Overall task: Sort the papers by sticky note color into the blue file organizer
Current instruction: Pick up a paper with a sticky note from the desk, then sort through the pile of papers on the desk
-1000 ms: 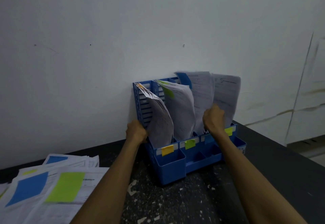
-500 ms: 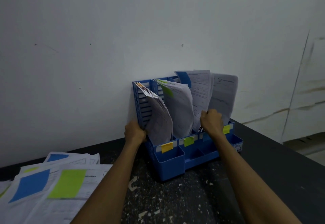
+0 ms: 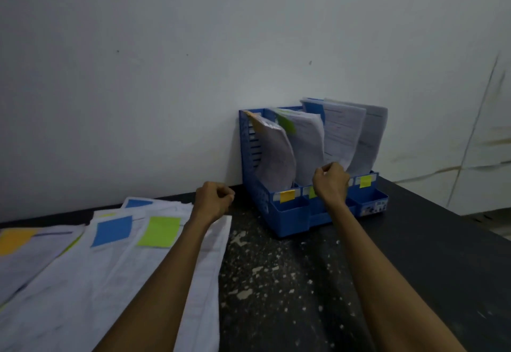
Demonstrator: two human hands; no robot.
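Left hand quits blue file organizer, clenched empty over loose papers: next pick. Right hand: grasp unclear.

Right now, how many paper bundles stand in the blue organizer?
4, side by side: orange-tagged bundle at left, green-tagged bundle, blue-tagged bundle, then the rightmost bundle. None seems hidden.
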